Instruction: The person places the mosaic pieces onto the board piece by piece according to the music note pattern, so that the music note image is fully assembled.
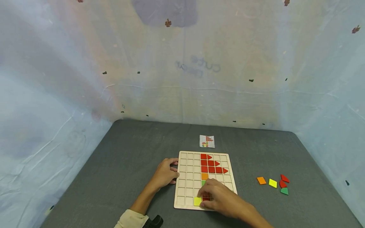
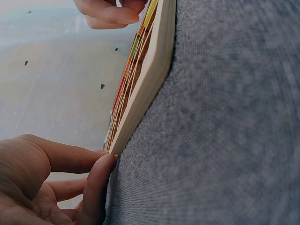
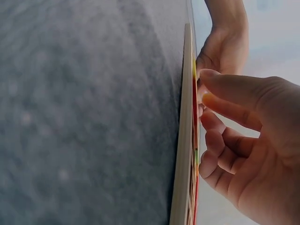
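A square wooden grid board (image 1: pixel 181 183) lies on the table, bearing red squares and red triangles in stepped rows. Below them run an orange square (image 1: pixel 204 176), a partly covered green tile (image 1: pixel 203 182) and, near the front edge, a yellow square (image 1: pixel 197 201). At the board's left edge my left hand (image 1: pixel 163 174) pinches the rim; the left wrist view shows thumb and forefinger meeting at a corner (image 2: pixel 114 149). My right hand (image 1: pixel 222 198) bends over the lower board, fingertips at the yellow square and a shaded red tile (image 1: pixel 206 199). No lifted tile shows between its fingers.
A small printed pattern card (image 1: pixel 207 141) lies behind the board. To the right sit loose pieces: an orange tile (image 1: pixel 261 180), a yellow tile (image 1: pixel 272 183), two red curved pieces (image 1: pixel 284 178) and a green one (image 1: pixel 284 191). Pale sheeting (image 1: pixel 182 104) surrounds the grey table (image 1: pixel 148 142).
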### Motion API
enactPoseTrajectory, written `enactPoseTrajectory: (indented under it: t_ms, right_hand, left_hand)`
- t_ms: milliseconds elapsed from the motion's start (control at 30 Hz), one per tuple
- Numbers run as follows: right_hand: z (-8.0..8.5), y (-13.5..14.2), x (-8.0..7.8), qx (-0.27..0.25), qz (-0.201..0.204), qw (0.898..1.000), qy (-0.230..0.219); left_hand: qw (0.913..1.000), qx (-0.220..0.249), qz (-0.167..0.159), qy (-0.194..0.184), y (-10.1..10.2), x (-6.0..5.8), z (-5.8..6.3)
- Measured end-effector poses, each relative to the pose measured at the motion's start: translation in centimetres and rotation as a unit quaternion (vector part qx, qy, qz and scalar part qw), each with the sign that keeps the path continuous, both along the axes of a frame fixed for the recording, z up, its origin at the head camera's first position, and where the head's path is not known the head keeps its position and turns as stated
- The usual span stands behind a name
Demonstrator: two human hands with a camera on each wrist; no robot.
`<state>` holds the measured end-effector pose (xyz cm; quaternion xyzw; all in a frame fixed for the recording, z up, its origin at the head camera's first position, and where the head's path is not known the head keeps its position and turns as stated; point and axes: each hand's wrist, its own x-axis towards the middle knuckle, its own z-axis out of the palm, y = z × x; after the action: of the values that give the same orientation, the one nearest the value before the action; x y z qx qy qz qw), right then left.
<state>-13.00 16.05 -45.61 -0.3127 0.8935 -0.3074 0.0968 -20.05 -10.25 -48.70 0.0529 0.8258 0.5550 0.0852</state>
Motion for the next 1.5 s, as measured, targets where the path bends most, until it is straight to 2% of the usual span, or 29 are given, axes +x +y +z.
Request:
enactPoseTrajectory:
  t_ms: [167, 367, 533, 733, 933, 1200, 1500]
  right_hand:
    - [0.1, 0.7, -0.3, -0.010, -0.019, 1.000, 0.009]
    - [0.0, 2.2, -0.7, -0.050, -0.042, 0.997, 0.038]
    - [0.3, 3.9, -1.0, -0.062, -0.080, 0.995, 0.017]
    - [0.9, 5.9, -1.0, -0.062, -0.123, 0.990, 0.023]
    - [1.3, 7.8, -1.1, -0.063, -0.183, 0.981, 0.027]
    - [1.3, 10.8, -1.2, -0.059, -0.237, 0.966, 0.090]
    - [1.6, 14.6, -1.2, -0.035, -0.295, 0.950, 0.100]
  left_hand:
    - [1.0000, 0.000, 0.001, -0.001, 0.0, -0.1, -0.1]
    - [1.0000, -0.003, 0.001, -0.002, -0.1, -0.2, -0.2]
    - [1.0000, -0.005, 0.000, 0.000, -0.1, -0.2, -0.2]
    - [0.9999, -0.010, 0.003, -0.002, -0.1, -0.1, -0.3]
    - [1.0000, -0.008, 0.003, -0.001, -0.2, -0.1, -0.2]
    - [1.0000, -0.001, -0.002, 0.001, -0.2, -0.1, -0.1]
    - [1.0000, 0.002, -0.004, -0.001, -0.1, -0.1, -0.1]
